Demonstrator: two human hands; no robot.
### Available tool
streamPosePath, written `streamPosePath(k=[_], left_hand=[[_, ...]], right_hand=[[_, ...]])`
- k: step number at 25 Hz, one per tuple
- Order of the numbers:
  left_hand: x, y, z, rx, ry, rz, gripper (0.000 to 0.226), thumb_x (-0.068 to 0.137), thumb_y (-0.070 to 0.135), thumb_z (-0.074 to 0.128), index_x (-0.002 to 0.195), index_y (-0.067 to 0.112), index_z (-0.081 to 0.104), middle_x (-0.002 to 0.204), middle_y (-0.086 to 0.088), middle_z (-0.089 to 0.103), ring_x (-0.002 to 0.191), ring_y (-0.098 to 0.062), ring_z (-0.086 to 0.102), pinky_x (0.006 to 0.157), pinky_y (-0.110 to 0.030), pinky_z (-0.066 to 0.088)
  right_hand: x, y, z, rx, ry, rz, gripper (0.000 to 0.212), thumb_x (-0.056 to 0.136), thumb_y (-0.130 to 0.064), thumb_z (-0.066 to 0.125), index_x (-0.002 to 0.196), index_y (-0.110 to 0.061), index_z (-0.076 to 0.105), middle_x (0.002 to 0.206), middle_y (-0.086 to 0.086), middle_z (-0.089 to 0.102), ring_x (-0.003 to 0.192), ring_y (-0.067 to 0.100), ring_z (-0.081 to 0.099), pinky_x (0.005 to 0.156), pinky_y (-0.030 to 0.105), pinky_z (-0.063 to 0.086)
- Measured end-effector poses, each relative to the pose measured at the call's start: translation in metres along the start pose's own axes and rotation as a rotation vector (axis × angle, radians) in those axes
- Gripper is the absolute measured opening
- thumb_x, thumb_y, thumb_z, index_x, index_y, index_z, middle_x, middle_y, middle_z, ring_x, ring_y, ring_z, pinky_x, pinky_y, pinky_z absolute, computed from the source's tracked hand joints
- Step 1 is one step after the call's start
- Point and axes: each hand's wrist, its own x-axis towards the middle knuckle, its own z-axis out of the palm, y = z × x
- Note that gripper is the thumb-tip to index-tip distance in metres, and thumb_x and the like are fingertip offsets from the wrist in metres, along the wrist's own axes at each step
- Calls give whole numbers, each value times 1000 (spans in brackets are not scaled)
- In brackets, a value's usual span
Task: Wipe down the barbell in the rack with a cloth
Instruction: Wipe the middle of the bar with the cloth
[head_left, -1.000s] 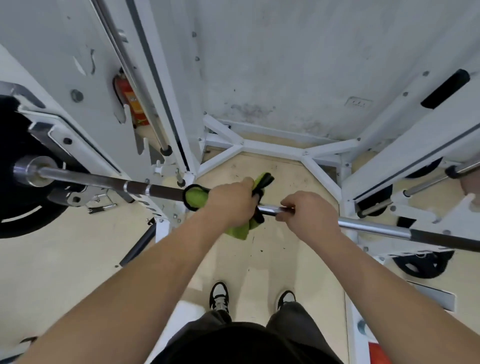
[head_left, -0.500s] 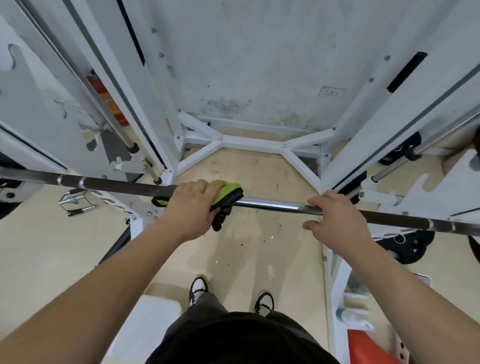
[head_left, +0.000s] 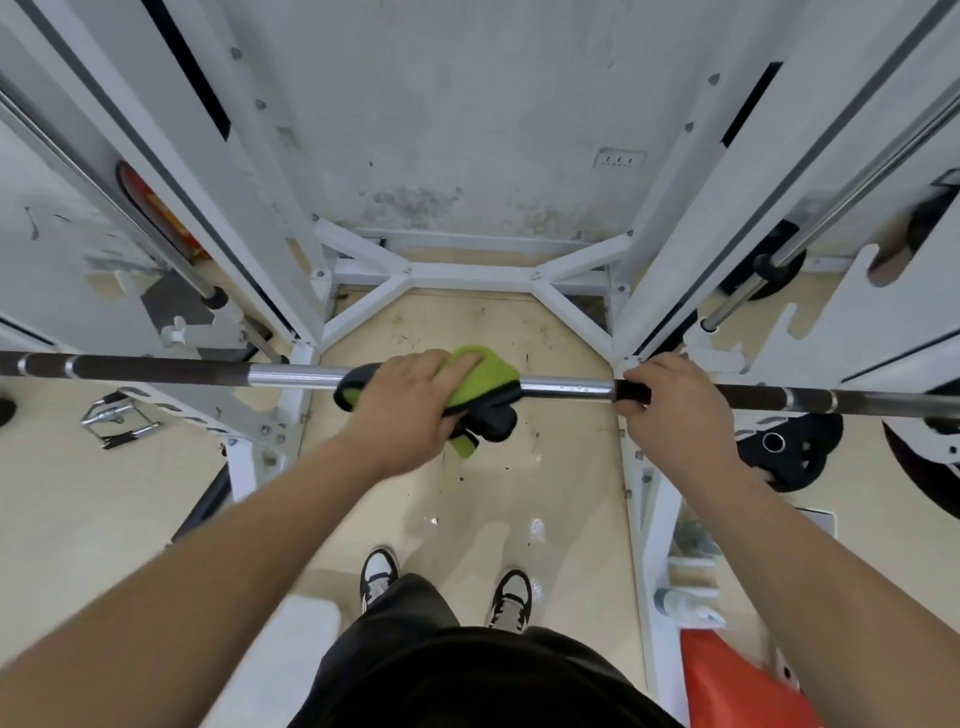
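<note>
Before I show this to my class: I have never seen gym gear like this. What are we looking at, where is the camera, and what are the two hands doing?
The camera sits on a person's head, looking down past their arms to their shoes. The long metal rod across the picture is a barbell, resting in a white steel rack. The left hand presses a green and black cloth around the bar's shiny middle. The right hand grips the bare bar. Black weight plates lie on the floor at right.
</note>
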Motion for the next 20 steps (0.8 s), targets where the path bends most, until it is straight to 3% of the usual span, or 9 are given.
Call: streamPosePath(k=[3,5,8,10,13,16,20], left_hand=[[6,-11,-10,106,-46,-132,55,97,50,51,148,33,38,116,-3,61,99,-30,60,89,-46,49],[7,22,9,225,5,-217,59,91,41,59,145,25,41,117,-9,58,100,-35,57,93,-48,44],[10,58,31,174,36,57,80,85,32,65,156,23,31,139,-17,50,121,-38,48,110,-51,36],[14,31,14,147,-9,148,82,88,25,63,160,30,24,143,-13,50,124,-35,50,110,-48,40],[11,30,-1,208,-57,-90,80,84,35,55,158,31,25,132,-11,55,115,-36,53,105,-48,40],[35,107,17,234,-102,-75,85,77,53,53,155,28,27,128,-16,51,111,-38,49,103,-53,35],[90,144,20,225,-204,-84,73,94,47,59,153,34,18,124,-9,51,106,-32,54,90,-45,43]], right_hand=[[0,5,4,-39,39,-36,12,81,-18,77,93,-17,77,88,-2,61,88,21,55,65,29,38],[0,4,5,-73,60,-40,9,79,-20,78,88,-18,78,83,-3,61,84,22,54,64,31,38],[1,8,3,-32,77,-38,12,78,-25,82,89,-21,79,82,-4,62,83,22,56,65,32,43],[2,12,1,3,94,-43,16,77,-29,83,92,-24,79,84,-7,64,84,20,57,65,31,43],[4,12,0,30,81,-5,16,77,-31,83,92,-28,80,84,-10,64,85,17,56,64,29,41],[5,12,-1,7,90,-6,16,73,-17,79,86,-28,79,78,-9,61,82,19,56,60,29,44],[7,15,-4,-14,46,0,25,66,-3,65,78,-22,76,74,-6,57,80,20,53,56,30,46]])
